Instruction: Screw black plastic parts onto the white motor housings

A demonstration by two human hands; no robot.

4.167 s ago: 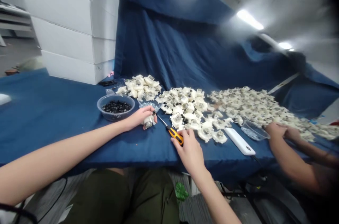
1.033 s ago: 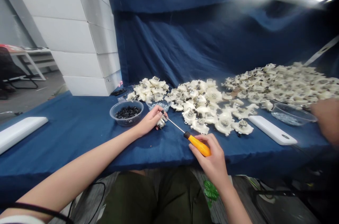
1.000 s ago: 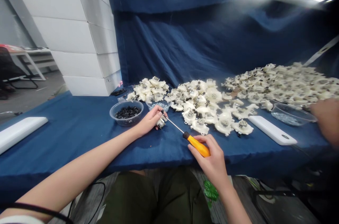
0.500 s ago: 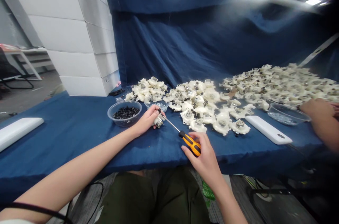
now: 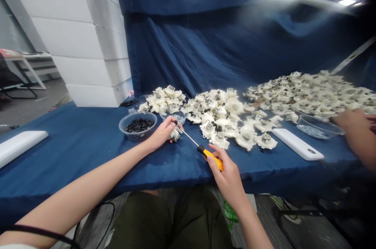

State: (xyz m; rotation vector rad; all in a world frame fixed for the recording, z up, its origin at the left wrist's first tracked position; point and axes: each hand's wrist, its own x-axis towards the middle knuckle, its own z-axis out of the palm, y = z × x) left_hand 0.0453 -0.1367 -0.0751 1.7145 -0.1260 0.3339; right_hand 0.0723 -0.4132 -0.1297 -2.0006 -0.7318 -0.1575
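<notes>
My right hand (image 5: 225, 170) grips the orange and black handle of a screwdriver (image 5: 212, 158), its thumb laid along the handle. The metal shaft slants up and left to a small dark part at my left fingertips. Closed round a small cream and metal motor housing (image 5: 175, 134), my left hand (image 5: 161, 133) hides much of it. Just left of that hand is a clear bowl (image 5: 138, 137) of small black parts. Behind the fingers sits a clear tub of screws (image 5: 179, 117), partly covered.
Cream plastic housings (image 5: 219, 109) lie heaped behind my hands, with a larger pile (image 5: 317, 92) at right. White slabs lie at left (image 5: 22, 147) and right (image 5: 298, 144). Another person's hand (image 5: 354, 123) is beside a screw bowl (image 5: 320, 127). White boxes (image 5: 88, 41) stand stacked at back left.
The right thumb has shifted from beside the handle onto it, and the fingers have turned round it. My left hand and the housing stay almost in place.
</notes>
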